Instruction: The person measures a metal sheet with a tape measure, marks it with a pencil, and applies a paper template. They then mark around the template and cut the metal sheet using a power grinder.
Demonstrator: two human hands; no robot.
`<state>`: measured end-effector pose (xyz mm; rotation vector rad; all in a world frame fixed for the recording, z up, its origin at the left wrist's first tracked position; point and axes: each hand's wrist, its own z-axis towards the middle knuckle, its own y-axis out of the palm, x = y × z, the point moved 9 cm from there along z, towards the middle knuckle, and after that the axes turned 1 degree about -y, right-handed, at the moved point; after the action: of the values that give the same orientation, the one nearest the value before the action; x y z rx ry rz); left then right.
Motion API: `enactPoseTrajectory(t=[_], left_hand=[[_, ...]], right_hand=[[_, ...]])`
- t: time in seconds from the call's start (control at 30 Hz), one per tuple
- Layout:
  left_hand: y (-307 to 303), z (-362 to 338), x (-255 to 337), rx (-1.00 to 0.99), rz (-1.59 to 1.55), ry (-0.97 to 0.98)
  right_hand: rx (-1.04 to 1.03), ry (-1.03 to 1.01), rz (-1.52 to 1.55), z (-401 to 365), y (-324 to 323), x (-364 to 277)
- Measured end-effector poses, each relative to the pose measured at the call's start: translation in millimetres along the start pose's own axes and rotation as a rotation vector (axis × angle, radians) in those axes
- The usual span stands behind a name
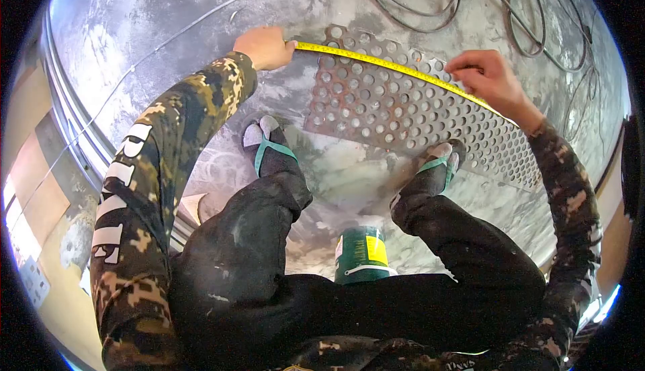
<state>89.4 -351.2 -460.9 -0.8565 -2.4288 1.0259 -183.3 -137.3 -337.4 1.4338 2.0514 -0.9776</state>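
A yellow tape measure (396, 66) is drawn out across a perforated metal plate (376, 112) on the floor. At the tape's left end, just beyond the plate's corner, my left hand (267, 49) is closed on it. Over the right part of the tape, my right hand (489, 81) has its fingers curled in a pinch. Whatever lies between those fingertips, if anything, is too small to make out. The tape passes under or behind this hand and shows again by the wrist; its case is not visible.
My feet in green-strapped flip-flops (277, 148) stand at the plate's near edge. Between my legs is a green bucket (351, 253) with a yellow label. Loose cables (457, 2) coil on the floor at the top right, and long metal bars (70, 112) lie along the left.
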Motion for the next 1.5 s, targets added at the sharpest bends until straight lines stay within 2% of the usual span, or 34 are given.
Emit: enactPoseTrajectory(t=[0.1, 0.17, 0.2, 0.27, 0.37, 0.4, 0.5, 0.67, 0.73, 0.83, 0.9, 1.03, 1.3, 1.5], left_hand=[[1.0, 2.4, -1.6, -0.022, 0.006, 0.002], [-0.6, 0.5, -0.6, -0.02, 0.01, -0.004], [-2.6, -1.4, 0.4, -0.018, -0.004, 0.0], [-3.8, 0.6, 0.2, -0.004, -0.03, 0.002], [-3.6, 0.4, 0.4, 0.057, -0.003, 0.025], [-3.8, -0.6, 0.9, 0.038, -0.01, 0.028], [-0.9, 0.8, -1.7, 0.013, -0.011, 0.019], [5.4, 6.2, -4.2, 0.003, -0.027, 0.031], [3.6, 7.7, -5.9, 0.058, -0.009, 0.039], [3.1, 6.1, -5.0, 0.021, -0.015, 0.015], [-3.6, 0.7, -0.7, 0.023, -0.008, 0.009], [-4.7, -0.2, -0.4, 0.029, -0.012, 0.013], [-5.2, 0.2, 1.0, 0.048, -0.002, 0.036], [-5.3, 0.0, 0.8, 0.044, 0.006, 0.029]], right_hand=[[0.028, -0.079, -0.005, 40.8, 35.1, 2.2], [0.173, -0.263, -0.032, 71.0, 45.6, 0.3], [0.17, -0.258, -0.04, 83.6, 57.8, 4.8], [0.259, -0.257, 0.208, 103.8, 67.4, 11.6], [0.331, -0.243, 0.355, 119.7, 92.4, 23.2], [0.327, -0.24, 0.356, 123.2, 101.3, 25.9], [0.613, -0.336, 0.054, 113.1, 96.0, 17.1], [0.571, -0.325, 0.004, 112.9, 101.0, 16.1], [0.559, -0.323, -0.024, 113.4, 100.3, 11.0], [0.493, -0.252, -0.03, 120.2, 105.6, 18.6], [0.491, -0.344, -0.065, 122.2, 109.0, 13.2], [0.471, -0.279, -0.096, 125.4, 110.6, 17.0], [0.523, -0.4, -0.154, 123.9, 110.2, 8.0], [0.491, -0.348, -0.134, 126.5, 111.1, 10.8]])
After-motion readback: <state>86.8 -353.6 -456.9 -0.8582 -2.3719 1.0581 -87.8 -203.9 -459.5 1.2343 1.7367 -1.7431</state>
